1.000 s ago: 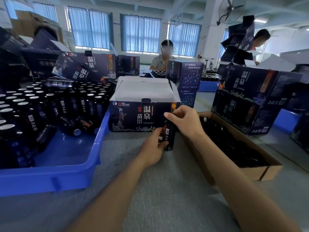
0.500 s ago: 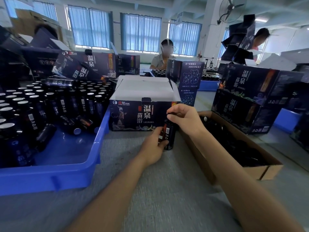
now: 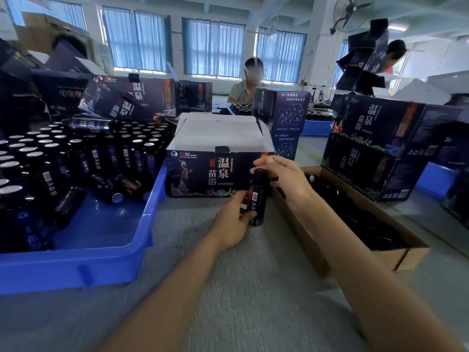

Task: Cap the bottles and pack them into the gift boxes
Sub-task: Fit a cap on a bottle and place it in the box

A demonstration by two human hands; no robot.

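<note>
A dark, glossy cylindrical bottle (image 3: 256, 201) stands upright on the grey, felt-like worktop (image 3: 266, 288), just in front of the open printed cardboard gift box (image 3: 193, 179). The left hand (image 3: 232, 221) grips its labelled body. The right hand (image 3: 284, 177) arches over the black cap (image 3: 258, 174), and I cannot tell whether it has hold of it. A blue plastic tray (image 3: 76, 268) sits to the left and a brown carton (image 3: 416, 252) to the right.

arms: both forearms bare to the frame edge | left hand (image 3: 229, 223): bare | right hand (image 3: 286, 177): bare
</note>
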